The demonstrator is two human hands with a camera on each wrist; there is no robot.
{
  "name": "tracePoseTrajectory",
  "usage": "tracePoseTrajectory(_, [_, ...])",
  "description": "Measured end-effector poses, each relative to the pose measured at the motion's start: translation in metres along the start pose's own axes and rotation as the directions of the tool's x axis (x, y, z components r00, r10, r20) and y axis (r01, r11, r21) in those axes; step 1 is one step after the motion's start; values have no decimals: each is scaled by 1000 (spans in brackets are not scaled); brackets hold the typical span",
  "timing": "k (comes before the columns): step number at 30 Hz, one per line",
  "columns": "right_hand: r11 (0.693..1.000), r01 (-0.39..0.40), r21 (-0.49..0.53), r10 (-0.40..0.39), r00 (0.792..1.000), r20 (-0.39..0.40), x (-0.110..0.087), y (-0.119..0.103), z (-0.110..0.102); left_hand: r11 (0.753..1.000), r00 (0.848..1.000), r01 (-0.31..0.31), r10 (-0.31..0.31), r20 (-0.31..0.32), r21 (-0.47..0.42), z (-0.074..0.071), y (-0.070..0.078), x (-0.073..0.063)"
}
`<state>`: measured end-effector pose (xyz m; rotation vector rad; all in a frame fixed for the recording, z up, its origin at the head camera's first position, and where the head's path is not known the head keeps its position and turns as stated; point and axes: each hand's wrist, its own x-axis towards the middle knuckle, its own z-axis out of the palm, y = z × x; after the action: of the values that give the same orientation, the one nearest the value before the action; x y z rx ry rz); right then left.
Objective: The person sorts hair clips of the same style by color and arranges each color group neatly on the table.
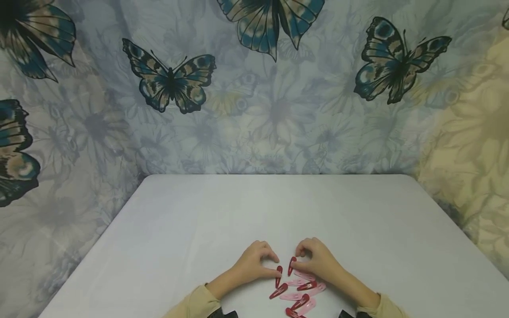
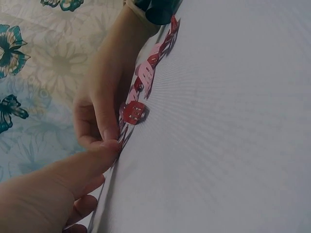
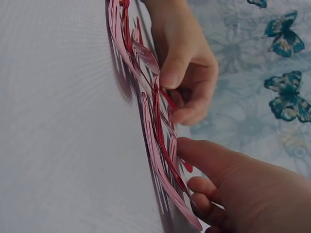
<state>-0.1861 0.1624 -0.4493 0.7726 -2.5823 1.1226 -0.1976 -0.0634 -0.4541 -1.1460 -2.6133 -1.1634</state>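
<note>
Several red and pink snap hair clips lie in a loose cluster on the white table. My left hand is at the cluster's left side, its thumb touching a red hair clip. A gap shows between that thumb and the index finger. Opposite it, my right hand pinches another red hair clip between thumb and bent index finger. Closest below the hands are a red clip and a pink clip. In the left wrist view the fingers hide the clips at the thumb tips.
The white table reaches back to a wall cloth printed with butterflies and flowers. More red and pink clips trail toward the table's near side, between the forearms. Dark wrist bands show at the bottom.
</note>
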Motion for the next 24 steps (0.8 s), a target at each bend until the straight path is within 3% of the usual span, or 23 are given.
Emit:
tracePoseTrajectory(7, [1000,-9,27,9,1000,22,-3,-2,2,1000,1000,-26,27,-6,12,3,-2,-4])
tracePoseTrajectory(17, [997,-32,69,29,999,45,0,-1,-1,999,1000,10,-10,-2,-45,3,-5,-1])
tracePoseTrajectory(24, [998,-43,51,42,999,21,1,0,2,993,999,33,-36,-25,-112,2,-6,0])
